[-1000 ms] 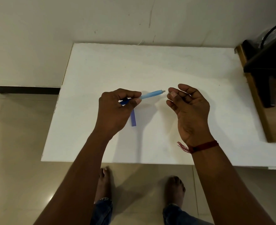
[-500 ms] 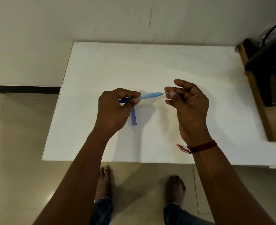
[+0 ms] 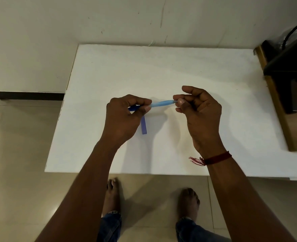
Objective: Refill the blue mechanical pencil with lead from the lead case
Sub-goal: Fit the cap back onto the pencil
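Left hand point(image 3: 123, 117) grips the blue mechanical pencil point(image 3: 161, 103); right hand point(image 3: 200, 112) pinches its 3 o'clock tip; lead case point(image 3: 143, 125) lies at 6 o'clock.

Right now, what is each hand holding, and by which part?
The left hand holds the blue mechanical pencil near its darker rear end. The right hand pinches the tip end. The lead case lies unheld.

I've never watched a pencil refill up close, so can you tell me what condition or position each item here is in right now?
Blue plastic mechanical pencil: held level above the table, gripped at both ends.
Left hand: closed around the pencil's darker end.
Right hand: fingertips pinching the pencil's metal tip.
Purple slim rectangular lead case: lying flat on the white table, untouched, partly hidden by the left hand.
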